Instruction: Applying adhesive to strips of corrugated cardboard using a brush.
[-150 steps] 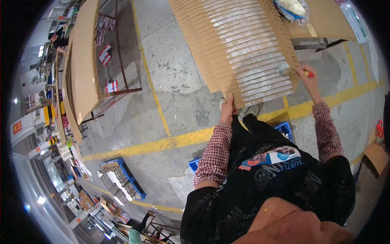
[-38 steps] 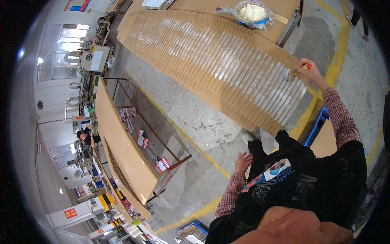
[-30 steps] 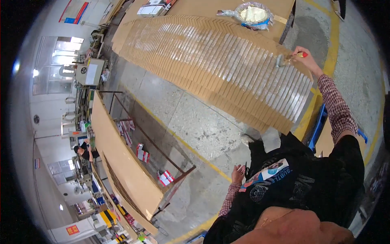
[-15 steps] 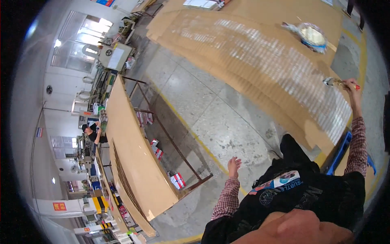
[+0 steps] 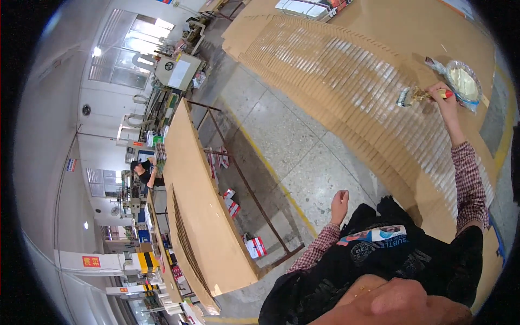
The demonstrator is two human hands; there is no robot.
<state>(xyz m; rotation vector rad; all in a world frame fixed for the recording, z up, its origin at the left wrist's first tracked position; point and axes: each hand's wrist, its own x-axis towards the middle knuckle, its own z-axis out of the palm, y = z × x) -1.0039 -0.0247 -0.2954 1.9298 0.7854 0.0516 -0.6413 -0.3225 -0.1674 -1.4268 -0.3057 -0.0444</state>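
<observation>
My right hand (image 5: 445,103) is closed round the handle of a paintbrush (image 5: 416,96). The handle's red end sticks out past my fingers, and the pale-edged bristles point left over the cardboard. Below the brush, overlapping strips of brown cardboard (image 5: 346,86) fan out in a long row, with shiny whitish wet bands along their steps. Just right of that hand, a plastic-lined bowl (image 5: 478,102) holds a smooth whitish paste (image 5: 463,82). Away from the cardboard, in front of my body, my left hand (image 5: 339,206) hangs over the floor with its fingers curled and nothing seen in them.
On the left stands a metal-framed table (image 5: 208,216) topped with brown board, red and white boxes (image 5: 254,247) beneath it. A person in black (image 5: 145,172) is beyond it, near machines. A white sheet-like item (image 5: 306,7) lies at the far edge. Blue metal (image 5: 497,241) shows at right.
My right hand has carried the paintbrush from the cardboard's right edge leftward and farther away, close to the bowl. My left hand has risen and its spread fingers have curled in. The view has shifted.
</observation>
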